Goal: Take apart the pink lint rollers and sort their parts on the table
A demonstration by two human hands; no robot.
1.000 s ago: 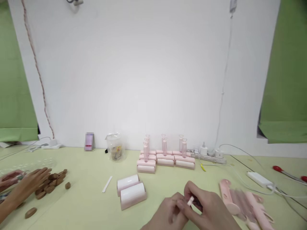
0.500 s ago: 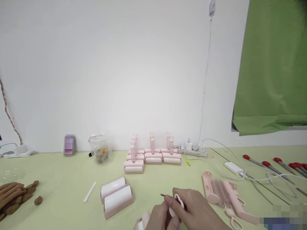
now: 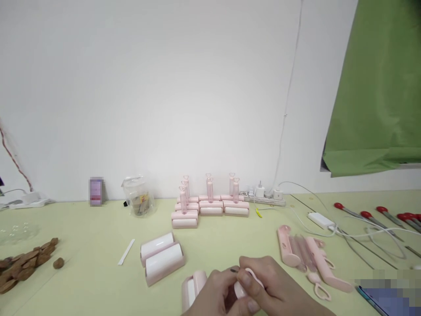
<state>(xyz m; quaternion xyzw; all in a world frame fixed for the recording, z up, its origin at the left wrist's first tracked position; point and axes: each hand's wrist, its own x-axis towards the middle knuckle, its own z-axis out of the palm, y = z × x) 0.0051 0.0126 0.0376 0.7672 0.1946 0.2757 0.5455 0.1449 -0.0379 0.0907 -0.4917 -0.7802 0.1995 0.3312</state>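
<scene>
Near the bottom centre, my left hand (image 3: 219, 293) and my right hand (image 3: 271, 285) meet with fingers pressed together. Between them is a small pink part (image 3: 240, 289) with a looped end, pinched by my right thumb and fingers; my left fingers close around its lower side. A short dark tip (image 3: 234, 270) shows at my left fingers; what it belongs to is hidden. Left of my left hand lies a pink and white roller (image 3: 194, 289), partly covered. Pink handle pieces (image 3: 324, 263) and a heart-looped pink piece (image 3: 318, 287) lie to the right of my right hand.
Two larger white rollers (image 3: 166, 261) lie left of centre. Assembled pink rollers (image 3: 210, 206) stand near the wall beside a power strip (image 3: 266, 199). Cables, red-handled tools (image 3: 371, 219) and a phone (image 3: 391, 300) are at right. Brown pieces (image 3: 28, 265) lie far left.
The view has tilted down slightly, so tabletop things sit higher. More of the roller beside my left hand shows. Both hands stay together on the pink part; the dark tip protrudes less.
</scene>
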